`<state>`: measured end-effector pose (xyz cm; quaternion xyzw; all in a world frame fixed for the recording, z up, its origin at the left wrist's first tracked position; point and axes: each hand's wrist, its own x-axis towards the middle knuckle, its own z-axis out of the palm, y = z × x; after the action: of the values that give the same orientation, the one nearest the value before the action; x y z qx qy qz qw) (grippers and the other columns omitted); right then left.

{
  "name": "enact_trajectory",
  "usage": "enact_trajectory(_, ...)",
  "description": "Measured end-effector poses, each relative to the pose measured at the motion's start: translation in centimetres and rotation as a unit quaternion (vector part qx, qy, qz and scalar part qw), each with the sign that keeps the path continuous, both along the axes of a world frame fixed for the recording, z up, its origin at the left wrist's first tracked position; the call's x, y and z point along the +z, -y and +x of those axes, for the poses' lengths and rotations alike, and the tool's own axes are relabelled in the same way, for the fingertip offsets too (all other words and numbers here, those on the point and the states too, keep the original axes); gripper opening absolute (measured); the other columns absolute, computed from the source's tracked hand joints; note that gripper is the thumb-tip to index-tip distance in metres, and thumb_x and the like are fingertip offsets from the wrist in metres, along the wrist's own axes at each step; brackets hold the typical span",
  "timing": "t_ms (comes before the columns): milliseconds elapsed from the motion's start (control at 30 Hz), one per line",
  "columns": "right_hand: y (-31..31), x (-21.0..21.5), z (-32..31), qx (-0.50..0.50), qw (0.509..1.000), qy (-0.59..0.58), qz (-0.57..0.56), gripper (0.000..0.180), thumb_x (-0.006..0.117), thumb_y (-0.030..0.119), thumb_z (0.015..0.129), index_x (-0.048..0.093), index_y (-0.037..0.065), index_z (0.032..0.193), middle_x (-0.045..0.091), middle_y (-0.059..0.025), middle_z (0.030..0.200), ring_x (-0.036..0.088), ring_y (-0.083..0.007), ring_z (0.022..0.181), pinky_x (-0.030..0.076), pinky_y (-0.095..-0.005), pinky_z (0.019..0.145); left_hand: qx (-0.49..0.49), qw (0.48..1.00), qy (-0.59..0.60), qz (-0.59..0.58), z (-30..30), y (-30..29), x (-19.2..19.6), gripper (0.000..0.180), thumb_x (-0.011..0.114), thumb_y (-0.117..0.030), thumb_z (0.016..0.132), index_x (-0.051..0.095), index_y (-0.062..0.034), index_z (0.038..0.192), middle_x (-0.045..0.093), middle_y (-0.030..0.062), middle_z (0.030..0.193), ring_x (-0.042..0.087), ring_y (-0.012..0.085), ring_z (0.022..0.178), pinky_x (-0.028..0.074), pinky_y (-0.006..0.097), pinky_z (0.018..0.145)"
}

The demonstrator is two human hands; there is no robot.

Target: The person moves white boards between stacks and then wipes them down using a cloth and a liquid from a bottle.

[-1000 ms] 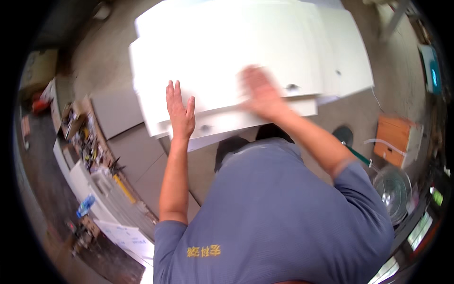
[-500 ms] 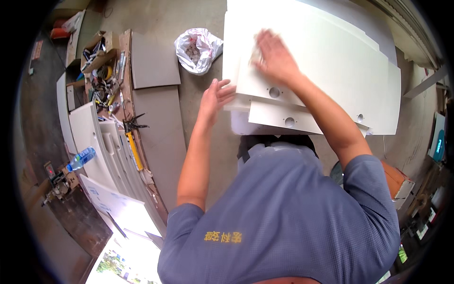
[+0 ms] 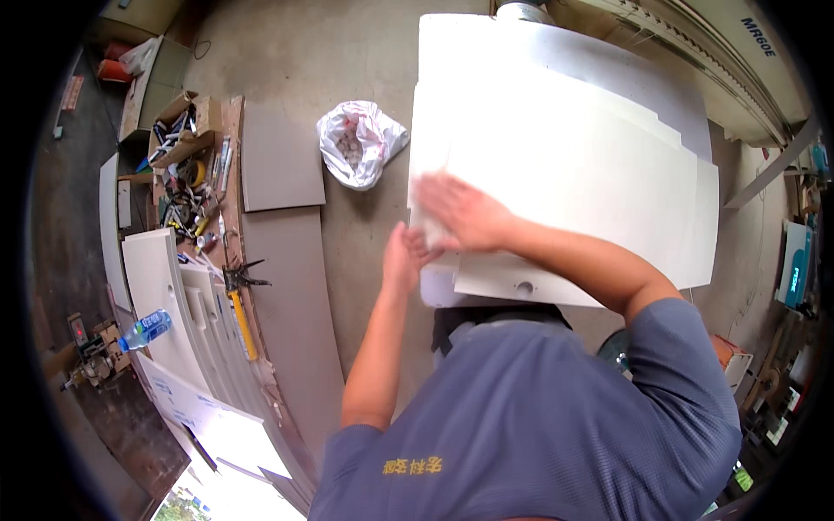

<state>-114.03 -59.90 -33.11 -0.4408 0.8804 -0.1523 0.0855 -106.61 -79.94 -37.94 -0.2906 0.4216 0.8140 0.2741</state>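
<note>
A stack of large white panels (image 3: pixel 565 174) lies on the worktable in front of me. My right hand (image 3: pixel 460 213) is over the panels' left part near the front corner, fingers stretched out and blurred by motion. A pale patch shows beneath its palm; I cannot make out what it is. My left hand (image 3: pixel 408 254) is just beside that corner, close under the right hand, with thumb and fingers apart and nothing visible in it. One lower panel juts out at the front and has a round hole (image 3: pixel 524 287). My right forearm covers part of the upper panel's front edge.
A white plastic bag (image 3: pixel 360 143) with small pale pieces stands on the floor left of the table. Farther left, a bench carries jumbled tools (image 3: pixel 191 200), a yellow caulking gun (image 3: pixel 241 313) and a water bottle (image 3: pixel 146 330). Grey boards (image 3: pixel 291 286) lie alongside it.
My right hand has swept from the panel's middle toward its near left corner, now close to my left hand. The left fingers are less spread. The whole view has shifted, showing more beyond the table.
</note>
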Motion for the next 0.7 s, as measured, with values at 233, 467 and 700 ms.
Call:
enact_trajectory(233,-3.0,-1.6,-17.6,-0.347,0.928,-0.137,0.008,0.081,0.043,0.053,0.1,0.027,-0.006,0.153,0.021,-0.023,0.163,0.015,-0.0339,0.154,0.011,-0.0431,0.126,-0.022,0.987,-0.029,-0.157,0.0,-2.7,2.2,0.035,0.072,-0.012,0.092,0.064,0.007,0.121,0.072,0.0109,0.103,0.07,0.0138,0.087,0.06,0.027,0.077)
enact_trajectory(467,-3.6,-2.0,-18.6,-0.36,0.924,-0.125,-0.02,0.093,0.05,0.058,0.095,0.022,-0.009,0.154,0.02,-0.0246,0.163,0.015,-0.0354,0.153,0.01,-0.0456,0.126,-0.02,0.982,-0.026,-0.188,0.4,-3.0,2.1,0.033,0.07,-0.013,0.094,0.065,0.0055,0.121,0.072,0.0085,0.1,0.069,0.0119,0.083,0.06,0.028,0.077)
enact_trajectory(700,-3.1,-3.0,-14.6,-0.343,0.927,-0.109,-0.107,0.095,0.047,0.062,0.095,0.025,-0.011,0.152,0.023,-0.0267,0.161,0.014,-0.0367,0.153,0.01,-0.0441,0.126,-0.018,0.981,-0.033,-0.191,0.5,-2.5,0.7,0.036,0.068,-0.013,0.095,0.062,0.0057,0.126,0.069,0.0022,0.091,0.063,0.0077,0.073,0.057,0.026,0.073)
